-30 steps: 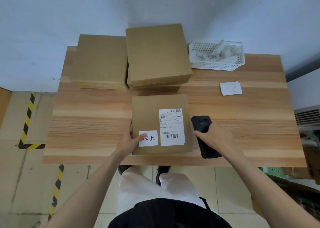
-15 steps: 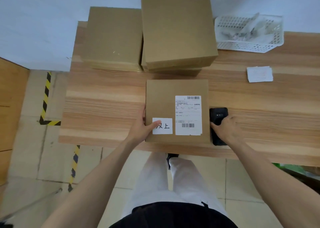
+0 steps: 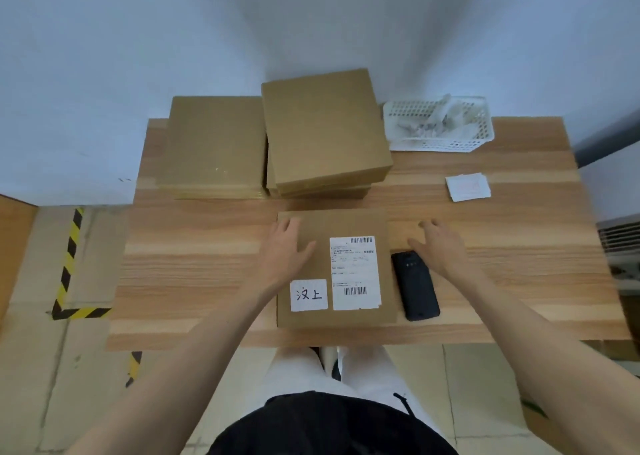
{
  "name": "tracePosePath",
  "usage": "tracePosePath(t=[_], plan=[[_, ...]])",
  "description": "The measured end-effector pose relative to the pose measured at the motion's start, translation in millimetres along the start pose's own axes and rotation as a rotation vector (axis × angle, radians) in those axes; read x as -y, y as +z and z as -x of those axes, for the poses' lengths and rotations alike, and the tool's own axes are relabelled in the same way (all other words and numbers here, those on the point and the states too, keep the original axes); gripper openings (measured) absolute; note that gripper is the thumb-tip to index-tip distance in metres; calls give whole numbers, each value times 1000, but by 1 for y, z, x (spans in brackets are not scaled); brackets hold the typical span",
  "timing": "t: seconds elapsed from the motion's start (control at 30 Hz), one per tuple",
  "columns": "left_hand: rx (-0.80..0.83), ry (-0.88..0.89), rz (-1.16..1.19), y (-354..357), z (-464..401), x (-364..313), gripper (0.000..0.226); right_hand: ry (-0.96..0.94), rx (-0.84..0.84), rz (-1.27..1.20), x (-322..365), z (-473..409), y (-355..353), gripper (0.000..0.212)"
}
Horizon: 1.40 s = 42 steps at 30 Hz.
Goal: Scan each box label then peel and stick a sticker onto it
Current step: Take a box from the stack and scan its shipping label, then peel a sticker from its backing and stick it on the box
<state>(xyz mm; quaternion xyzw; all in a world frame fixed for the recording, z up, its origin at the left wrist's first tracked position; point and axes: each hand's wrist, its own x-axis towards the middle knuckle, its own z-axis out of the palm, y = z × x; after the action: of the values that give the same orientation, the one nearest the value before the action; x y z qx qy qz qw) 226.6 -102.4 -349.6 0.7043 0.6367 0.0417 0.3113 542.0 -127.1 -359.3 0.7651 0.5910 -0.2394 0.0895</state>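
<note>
box [image 3: 332, 271]: flat under left hand [image 3: 285, 250], fingers spread, sticker [image 3: 309, 295] on
right hand [image 3: 437, 247]: loose, empty, beside scanner [image 3: 415, 285]

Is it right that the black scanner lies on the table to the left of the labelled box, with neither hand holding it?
Not quite. The head view shows the black scanner lying on the table to the right of the labelled box, not the left. The rest holds: the right hand hovers open beside it, and the left hand rests on the box.
</note>
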Motion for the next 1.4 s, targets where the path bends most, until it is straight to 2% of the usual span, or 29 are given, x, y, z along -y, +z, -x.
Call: tracePosePath(t=[0.13,0.33,0.57,0.77,1.1,1.2,1.4], plan=[[58,261,-142,5,-38,-68,44,-48,-97,-35,-15,-8,-40,44],[123,374,-195,42,-93,-174,42,-44,-167,-68,-86,-43,-73,38],[161,245,-195,106,-152,-261,43,-70,-94,-97,-176,-102,-87,37],[190,78,-130,144,-188,-302,37,-103,1,-130,-218,-158,-85,40],[240,-37,-149,184,-242,-310,48,-166,143,-233,-240,-218,-56,55],[274,-58,-142,191,-251,-306,51,-200,122,-227,-244,-230,-49,49],[239,-58,-91,203,-261,-297,39,-223,109,-292,-244,-243,-48,33]])
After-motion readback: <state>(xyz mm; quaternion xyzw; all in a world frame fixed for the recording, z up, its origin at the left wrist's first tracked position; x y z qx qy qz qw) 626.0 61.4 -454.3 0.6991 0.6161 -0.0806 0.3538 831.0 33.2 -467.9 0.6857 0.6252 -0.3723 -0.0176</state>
